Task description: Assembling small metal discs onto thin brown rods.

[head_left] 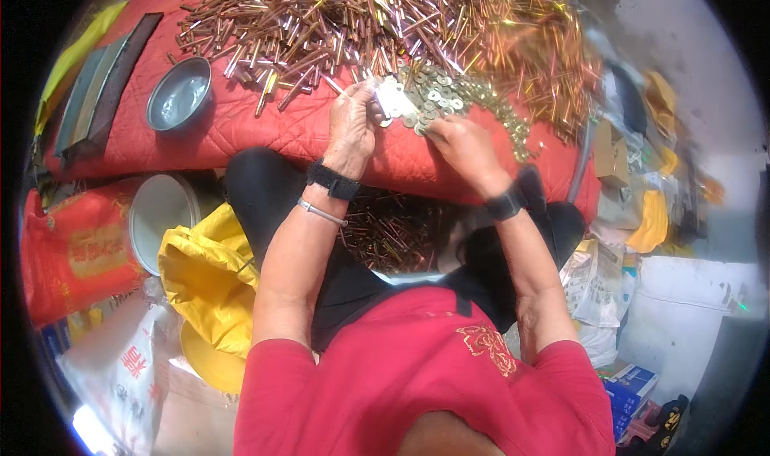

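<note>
one pale piece (394,101) sits pinched in the left hand (353,121) near twelve o'clock, while the right hand (460,145), fingertips bunched, its hold unclear, seems mid-picking at small discs (435,95) toward one o'clock, calling next for a light pinch.

The scene is viewed from the head through a fisheye, steeply downward, with the shirt (377,368) seen close and the left hand (353,119) and right hand (464,145) beyond.

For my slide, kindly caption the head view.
Left hand and right hand at discs beside piled rods on red cloth.
</note>
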